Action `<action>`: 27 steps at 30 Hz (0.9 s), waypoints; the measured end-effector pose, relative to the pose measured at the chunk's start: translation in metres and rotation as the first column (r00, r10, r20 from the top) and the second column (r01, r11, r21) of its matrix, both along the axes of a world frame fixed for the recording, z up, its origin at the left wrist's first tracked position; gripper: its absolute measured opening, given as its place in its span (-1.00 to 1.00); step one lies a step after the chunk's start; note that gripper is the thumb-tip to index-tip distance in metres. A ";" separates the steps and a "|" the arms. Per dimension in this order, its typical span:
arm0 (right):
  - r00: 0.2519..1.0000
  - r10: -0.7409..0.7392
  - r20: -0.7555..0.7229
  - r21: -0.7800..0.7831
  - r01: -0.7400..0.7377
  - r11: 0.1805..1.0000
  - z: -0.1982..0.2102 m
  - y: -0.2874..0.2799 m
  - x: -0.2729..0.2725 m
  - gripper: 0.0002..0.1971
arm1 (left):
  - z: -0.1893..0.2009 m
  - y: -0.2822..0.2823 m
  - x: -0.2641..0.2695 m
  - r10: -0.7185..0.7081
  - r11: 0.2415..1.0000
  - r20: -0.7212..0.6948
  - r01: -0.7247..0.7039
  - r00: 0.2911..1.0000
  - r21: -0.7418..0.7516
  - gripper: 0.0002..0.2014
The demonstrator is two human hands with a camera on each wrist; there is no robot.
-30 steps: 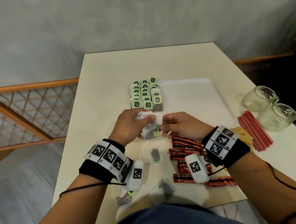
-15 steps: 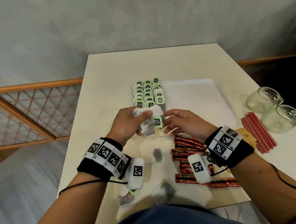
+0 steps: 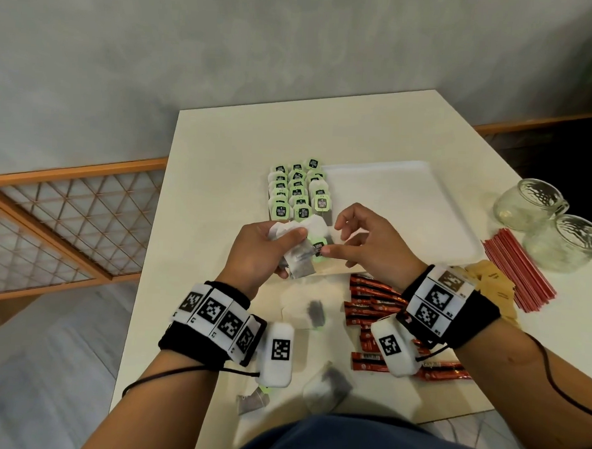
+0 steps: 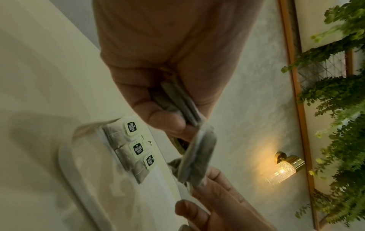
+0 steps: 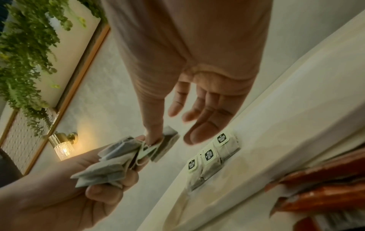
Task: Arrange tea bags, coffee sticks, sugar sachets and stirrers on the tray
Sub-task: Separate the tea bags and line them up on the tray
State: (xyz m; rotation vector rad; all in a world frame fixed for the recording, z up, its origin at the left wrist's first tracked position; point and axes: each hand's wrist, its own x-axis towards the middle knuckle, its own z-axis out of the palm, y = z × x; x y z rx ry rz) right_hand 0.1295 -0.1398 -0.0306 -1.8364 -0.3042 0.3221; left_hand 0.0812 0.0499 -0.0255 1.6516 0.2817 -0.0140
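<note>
My left hand (image 3: 262, 253) grips a bunch of white tea bags (image 3: 295, 250) just in front of the white tray (image 3: 408, 209). My right hand (image 3: 335, 240) is beside the bunch with fingers spread, and its thumb touches a green tag (image 3: 318, 250) on it. In the right wrist view the thumb (image 5: 152, 137) lies on the top bag of the bunch (image 5: 110, 164) while the other fingers stay clear. Rows of green-tagged tea bags (image 3: 298, 193) fill the tray's left end. The left wrist view shows the held bags (image 4: 197, 156) hanging over those rows (image 4: 136, 148).
Red coffee sticks (image 3: 369, 300) lie under my right wrist. Brown sugar sachets (image 3: 494, 282) and red stirrers (image 3: 518, 270) sit to the right, near two glass jars (image 3: 528, 205). Loose tea bags (image 3: 309, 311) lie near the table's front edge. A wooden lattice rail runs left of the table.
My right hand has let go of its pinch on the tea bag and spread its fingers, keeping only the thumb on the tag. The left hand still holds the bunch in about the same place.
</note>
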 end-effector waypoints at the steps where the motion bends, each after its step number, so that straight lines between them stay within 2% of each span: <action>1: 0.999 0.003 0.054 -0.017 -0.002 1.000 0.000 -0.001 0.000 -0.62 | 0.000 0.000 0.000 0.003 1.000 -0.005 -0.003 1.000 -0.008 -0.87; 4: 0.994 0.061 0.093 -0.017 -0.059 0.998 0.001 -0.002 0.001 -0.69 | -0.001 0.001 0.000 0.004 1.000 -0.017 -0.005 1.000 -0.023 -0.87; 8: 0.995 0.094 0.032 -0.015 -0.094 0.995 -0.001 -0.001 0.002 -0.65 | 0.002 0.000 0.000 -0.022 0.998 -0.026 0.020 0.999 -0.053 -0.86; 16: 0.992 0.109 -0.072 0.104 -0.101 0.989 0.003 0.004 0.004 -0.68 | 0.005 -0.002 -0.001 -0.083 0.994 -0.042 0.080 0.996 -0.071 -0.87; 21: 0.980 0.148 -0.131 0.157 -0.126 0.979 0.008 0.003 0.004 -0.76 | 0.008 0.000 -0.002 -0.113 0.992 -0.050 0.109 0.992 -0.064 -0.86; 27: 0.958 0.217 -0.189 0.215 -0.176 0.961 0.009 -0.005 0.007 -0.68 | 0.011 0.000 -0.002 -0.125 0.991 -0.052 0.122 0.991 -0.048 -0.86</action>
